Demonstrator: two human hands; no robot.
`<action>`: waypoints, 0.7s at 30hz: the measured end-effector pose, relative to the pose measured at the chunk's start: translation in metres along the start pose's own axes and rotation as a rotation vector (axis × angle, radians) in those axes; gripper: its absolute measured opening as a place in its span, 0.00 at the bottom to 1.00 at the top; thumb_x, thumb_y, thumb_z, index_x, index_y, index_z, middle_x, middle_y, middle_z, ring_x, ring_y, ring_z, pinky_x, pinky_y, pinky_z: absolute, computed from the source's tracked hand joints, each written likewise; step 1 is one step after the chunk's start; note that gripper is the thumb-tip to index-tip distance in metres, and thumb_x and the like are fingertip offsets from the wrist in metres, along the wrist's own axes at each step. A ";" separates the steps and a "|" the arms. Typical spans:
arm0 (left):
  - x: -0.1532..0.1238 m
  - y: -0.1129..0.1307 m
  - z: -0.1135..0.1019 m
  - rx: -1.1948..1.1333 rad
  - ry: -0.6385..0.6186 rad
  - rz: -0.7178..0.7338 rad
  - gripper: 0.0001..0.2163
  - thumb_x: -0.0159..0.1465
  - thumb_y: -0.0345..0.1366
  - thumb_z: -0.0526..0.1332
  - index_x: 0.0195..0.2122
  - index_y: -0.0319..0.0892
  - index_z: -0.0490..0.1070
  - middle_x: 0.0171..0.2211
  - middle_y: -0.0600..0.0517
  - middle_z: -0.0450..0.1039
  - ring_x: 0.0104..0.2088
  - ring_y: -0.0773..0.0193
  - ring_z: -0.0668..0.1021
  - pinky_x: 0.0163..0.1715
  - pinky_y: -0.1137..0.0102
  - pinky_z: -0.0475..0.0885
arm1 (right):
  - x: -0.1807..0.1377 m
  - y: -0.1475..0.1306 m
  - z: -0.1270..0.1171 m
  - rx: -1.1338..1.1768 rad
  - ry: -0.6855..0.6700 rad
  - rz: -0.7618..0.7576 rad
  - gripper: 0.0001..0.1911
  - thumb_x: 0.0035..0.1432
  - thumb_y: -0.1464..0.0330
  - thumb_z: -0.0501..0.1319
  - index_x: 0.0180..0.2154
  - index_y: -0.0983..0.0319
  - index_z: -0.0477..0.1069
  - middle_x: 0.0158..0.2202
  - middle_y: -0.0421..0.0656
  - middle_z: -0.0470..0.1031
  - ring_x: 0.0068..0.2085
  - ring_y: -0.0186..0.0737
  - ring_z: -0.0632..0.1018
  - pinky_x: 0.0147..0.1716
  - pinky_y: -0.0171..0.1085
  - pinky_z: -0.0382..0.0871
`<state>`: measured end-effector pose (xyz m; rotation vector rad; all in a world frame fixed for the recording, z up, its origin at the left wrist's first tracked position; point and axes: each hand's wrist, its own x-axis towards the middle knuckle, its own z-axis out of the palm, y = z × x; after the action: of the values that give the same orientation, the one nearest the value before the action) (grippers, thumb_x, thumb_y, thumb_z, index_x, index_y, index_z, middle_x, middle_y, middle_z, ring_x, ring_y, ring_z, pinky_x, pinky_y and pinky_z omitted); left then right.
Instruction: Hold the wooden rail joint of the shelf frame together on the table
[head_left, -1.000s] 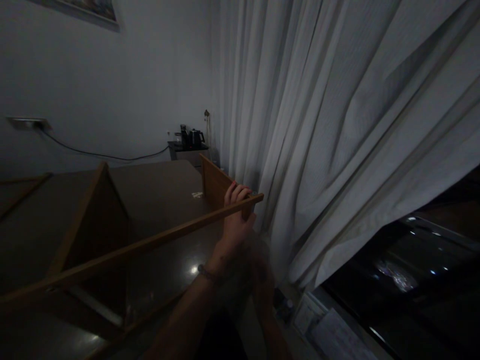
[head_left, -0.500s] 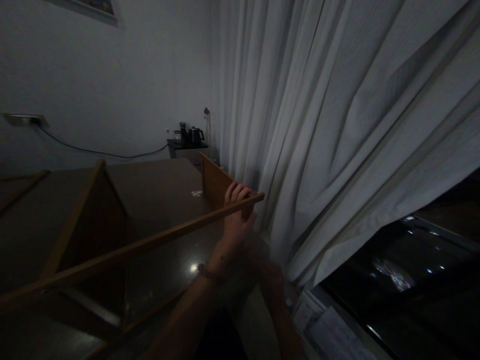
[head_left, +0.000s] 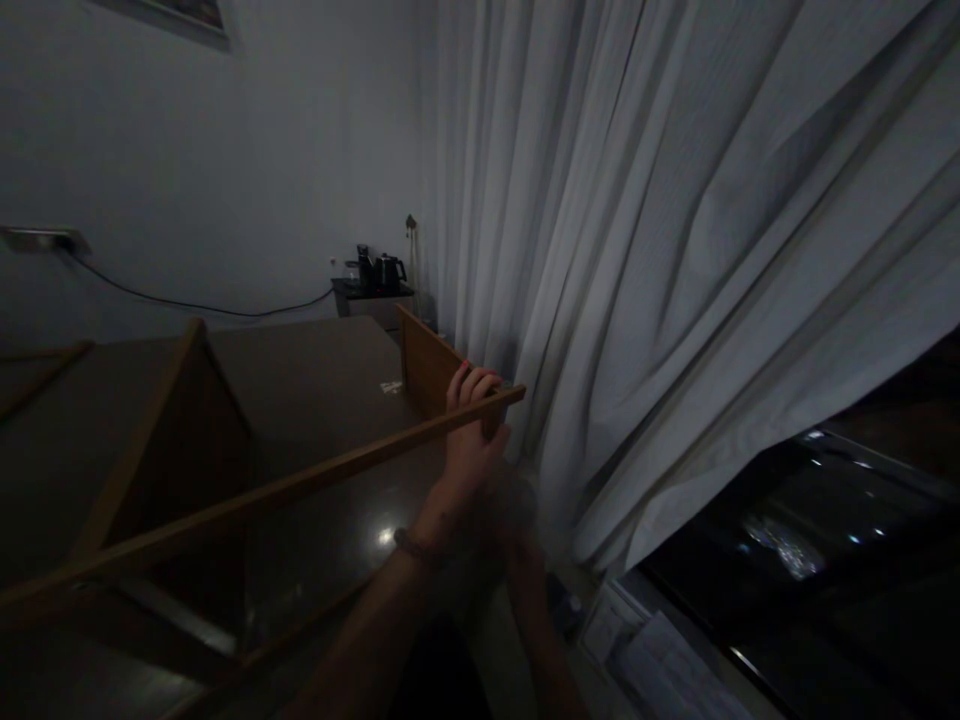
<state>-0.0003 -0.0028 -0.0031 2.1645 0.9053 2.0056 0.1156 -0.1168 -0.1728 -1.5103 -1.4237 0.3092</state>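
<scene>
A wooden shelf-like frame (head_left: 337, 472) runs across the left and middle of the view, with a long thin rail and upright panels. My left hand (head_left: 471, 420) has its fingers wrapped over an end panel (head_left: 424, 355), near the corner where it meets the rail. Below it is my right hand (head_left: 514, 520), smeared by motion, close under that corner; its fingers and anything in them cannot be made out. A bracelet (head_left: 414, 545) sits on my left wrist.
A grey glossy surface (head_left: 315, 370) lies behind and under the frame. A black kettle (head_left: 388, 270) stands on a small cabinet (head_left: 375, 300) in the corner. Pale curtains (head_left: 585, 250) hang close on the right, beside a dark glass pane (head_left: 825, 530). Papers or packages (head_left: 660, 650) lie low right.
My right hand has shifted slightly left and is still blurred. My left hand keeps its grip on the panel. The view has moved very slightly.
</scene>
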 end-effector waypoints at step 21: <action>0.000 0.000 -0.001 0.011 -0.031 -0.022 0.23 0.58 0.31 0.57 0.55 0.46 0.61 0.58 0.46 0.65 0.68 0.49 0.58 0.67 0.48 0.56 | 0.017 0.010 -0.017 0.003 -0.027 -0.129 0.23 0.67 0.50 0.53 0.47 0.59 0.77 0.38 0.47 0.81 0.37 0.43 0.81 0.35 0.38 0.78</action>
<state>-0.0015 -0.0032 -0.0030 2.1752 0.9347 1.9559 0.1396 -0.1081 -0.1651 -1.4098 -1.5333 0.2529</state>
